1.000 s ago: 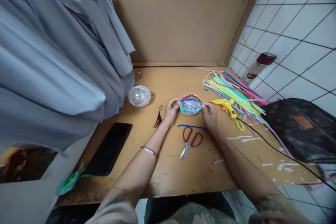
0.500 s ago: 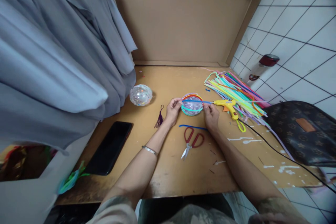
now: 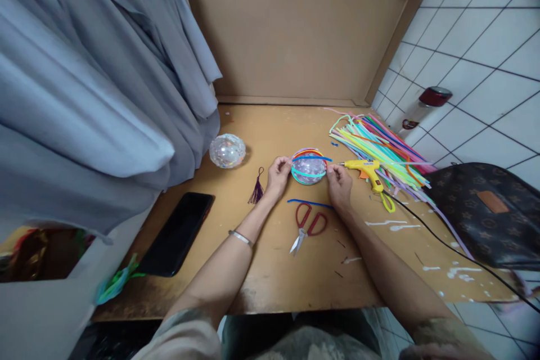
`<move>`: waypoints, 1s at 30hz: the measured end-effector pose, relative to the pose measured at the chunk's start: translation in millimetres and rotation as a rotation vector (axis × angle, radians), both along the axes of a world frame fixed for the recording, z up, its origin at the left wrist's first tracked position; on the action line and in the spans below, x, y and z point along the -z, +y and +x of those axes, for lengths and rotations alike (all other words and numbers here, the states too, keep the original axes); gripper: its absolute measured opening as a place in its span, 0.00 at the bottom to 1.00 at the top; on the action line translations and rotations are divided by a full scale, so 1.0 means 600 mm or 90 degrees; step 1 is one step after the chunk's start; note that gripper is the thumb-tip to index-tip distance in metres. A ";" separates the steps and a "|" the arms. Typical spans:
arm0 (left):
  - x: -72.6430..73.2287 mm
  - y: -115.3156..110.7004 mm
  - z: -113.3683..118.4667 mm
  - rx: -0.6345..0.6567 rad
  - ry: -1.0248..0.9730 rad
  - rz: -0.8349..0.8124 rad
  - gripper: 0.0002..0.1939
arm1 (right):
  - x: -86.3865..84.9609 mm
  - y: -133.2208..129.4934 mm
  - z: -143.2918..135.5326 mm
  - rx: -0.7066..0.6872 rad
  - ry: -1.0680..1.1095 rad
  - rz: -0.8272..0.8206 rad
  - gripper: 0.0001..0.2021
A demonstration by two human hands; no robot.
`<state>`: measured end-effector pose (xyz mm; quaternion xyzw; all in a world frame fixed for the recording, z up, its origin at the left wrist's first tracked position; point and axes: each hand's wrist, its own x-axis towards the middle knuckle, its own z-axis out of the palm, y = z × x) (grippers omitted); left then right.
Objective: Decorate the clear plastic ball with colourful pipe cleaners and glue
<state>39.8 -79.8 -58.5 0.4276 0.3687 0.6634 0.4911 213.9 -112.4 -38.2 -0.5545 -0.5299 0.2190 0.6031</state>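
Note:
A clear plastic ball (image 3: 310,170) with red, yellow and turquoise pipe cleaners curved over it sits between my hands. A blue pipe cleaner (image 3: 312,158) runs across its upper part, its right end sticking out free past the ball. My left hand (image 3: 278,177) is closed at the ball's left edge, pinching the blue strip's left end there. On the opposite side, the closed fingers of my right hand (image 3: 340,183) rest against the ball's right edge, below the free end. Another blue pipe cleaner (image 3: 310,202) lies nearer me, above red-handled scissors (image 3: 307,225).
A yellow glue gun (image 3: 369,170) lies just right of my right hand, its cord trailing right. Behind it are bundled pipe cleaners (image 3: 379,143). A dark bag (image 3: 476,214) stands at right. Leftward are a second clear ball (image 3: 228,151), a purple tassel (image 3: 256,188) and a phone (image 3: 177,233).
The blue pipe cleaner's right end has come away from my right fingers and now points freely, slightly higher. My hands have barely moved.

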 end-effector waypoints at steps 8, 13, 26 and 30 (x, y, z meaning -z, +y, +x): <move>0.000 0.003 -0.006 0.023 0.060 0.020 0.18 | 0.001 -0.001 -0.002 -0.014 0.014 -0.008 0.15; 0.002 0.004 -0.007 0.028 0.088 0.030 0.19 | -0.002 -0.002 -0.003 -0.008 0.007 -0.009 0.15; 0.000 0.002 -0.010 0.013 0.129 0.041 0.20 | 0.005 -0.001 -0.001 -0.016 -0.007 -0.003 0.14; -0.005 -0.003 -0.009 0.020 0.125 0.050 0.22 | 0.008 -0.001 -0.003 0.000 0.044 0.014 0.14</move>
